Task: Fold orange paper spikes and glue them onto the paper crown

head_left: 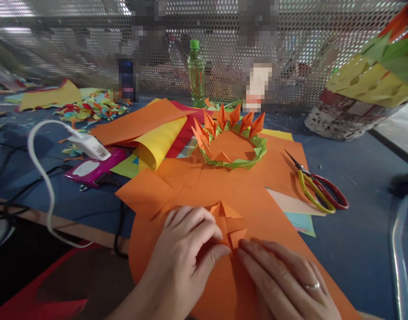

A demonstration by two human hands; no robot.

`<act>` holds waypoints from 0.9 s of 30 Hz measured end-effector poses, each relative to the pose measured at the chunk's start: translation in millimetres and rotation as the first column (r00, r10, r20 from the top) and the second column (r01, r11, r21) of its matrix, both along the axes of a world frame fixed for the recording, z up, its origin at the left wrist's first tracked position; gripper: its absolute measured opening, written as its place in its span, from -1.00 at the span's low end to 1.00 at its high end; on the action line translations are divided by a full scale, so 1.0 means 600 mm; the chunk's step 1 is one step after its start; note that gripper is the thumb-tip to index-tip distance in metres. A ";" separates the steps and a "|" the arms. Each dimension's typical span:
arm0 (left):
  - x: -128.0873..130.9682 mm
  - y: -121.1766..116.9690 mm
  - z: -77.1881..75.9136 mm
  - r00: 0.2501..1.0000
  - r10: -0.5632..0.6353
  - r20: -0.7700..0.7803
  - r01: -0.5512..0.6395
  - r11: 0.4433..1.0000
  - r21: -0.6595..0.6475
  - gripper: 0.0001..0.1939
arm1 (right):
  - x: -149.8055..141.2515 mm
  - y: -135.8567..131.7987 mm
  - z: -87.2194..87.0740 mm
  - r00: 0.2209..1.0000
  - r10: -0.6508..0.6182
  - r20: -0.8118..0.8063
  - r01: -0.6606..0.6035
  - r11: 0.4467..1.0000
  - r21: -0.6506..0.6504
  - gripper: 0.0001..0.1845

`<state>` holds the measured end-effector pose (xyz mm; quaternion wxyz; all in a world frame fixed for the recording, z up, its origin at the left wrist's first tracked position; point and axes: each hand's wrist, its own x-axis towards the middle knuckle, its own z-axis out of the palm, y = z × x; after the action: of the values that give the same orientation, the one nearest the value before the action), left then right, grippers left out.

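A small folded piece of orange paper (226,213), with a pointed top and creased flaps, lies on a large orange sheet (253,195). My left hand (190,253) is closed at its left side, thumb and index finger pinching its lower edge. From the right, my right hand (284,275), with a ring on one finger, lays its stretched fingers against the paper's lower right flap; its thumb is hidden. Beyond them stands a ring of folded green paper with orange points (230,162). A square orange sheet (143,192) lies left of my hands.
Scissors with yellow and red handles (315,186) lie at the right. A white charger (90,146) sits on a magenta power strip (90,171), its cable looping left. Behind are a green-capped bottle (196,75), paper scraps (90,106), a woven paper basket (347,111) and perforated metal.
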<state>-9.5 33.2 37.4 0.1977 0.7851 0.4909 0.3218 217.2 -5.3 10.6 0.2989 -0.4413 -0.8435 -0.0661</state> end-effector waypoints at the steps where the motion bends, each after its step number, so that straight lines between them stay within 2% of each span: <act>1: 0.001 0.000 -0.001 1.000 0.008 -0.010 -0.008 1.000 0.002 -0.84 | 0.006 0.003 0.002 1.000 0.031 0.003 -0.031 1.000 -0.002 -0.55; 3: 0.003 0.000 -0.002 1.000 0.015 -0.025 -0.016 1.000 -0.004 -0.84 | 0.016 0.010 0.010 0.994 0.105 0.024 -0.105 0.994 -0.005 -0.52; 5: 0.003 0.000 -0.002 0.999 0.017 -0.028 -0.017 1.000 -0.004 -0.85 | 0.021 0.021 0.021 0.991 0.130 0.041 -0.128 0.991 -0.045 -0.52; 9: 0.000 0.002 0.001 1.000 -0.012 -0.008 0.012 1.000 0.001 -0.88 | 0.008 0.043 0.037 0.993 0.120 0.015 -0.116 0.978 -0.173 -0.52; 14: -0.011 0.002 0.006 0.993 -0.109 0.054 0.112 0.993 -0.045 -0.79 | -0.013 0.050 0.037 0.985 0.142 -0.102 -0.164 0.955 -0.247 -0.48; 17: -0.016 0.001 0.008 0.985 -0.149 0.083 0.153 0.987 -0.048 -0.79 | -0.014 0.051 0.041 0.987 0.127 -0.098 -0.151 0.941 -0.304 -0.56; 21: -0.014 0.003 0.008 0.988 -0.135 0.074 0.139 0.988 -0.062 -0.82 | -0.020 0.057 0.055 0.984 0.097 -0.151 -0.140 0.942 -0.304 -0.80; 27: -0.001 0.005 0.007 0.994 -0.099 0.036 0.100 0.995 -0.023 -0.85 | -0.035 0.063 0.067 0.984 0.058 -0.170 -0.109 0.945 -0.309 -0.82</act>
<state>-9.8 36.2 41.9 0.2317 0.8005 0.4515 0.3189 196.3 32.5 50.9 0.2927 -0.4512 -0.8348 0.1180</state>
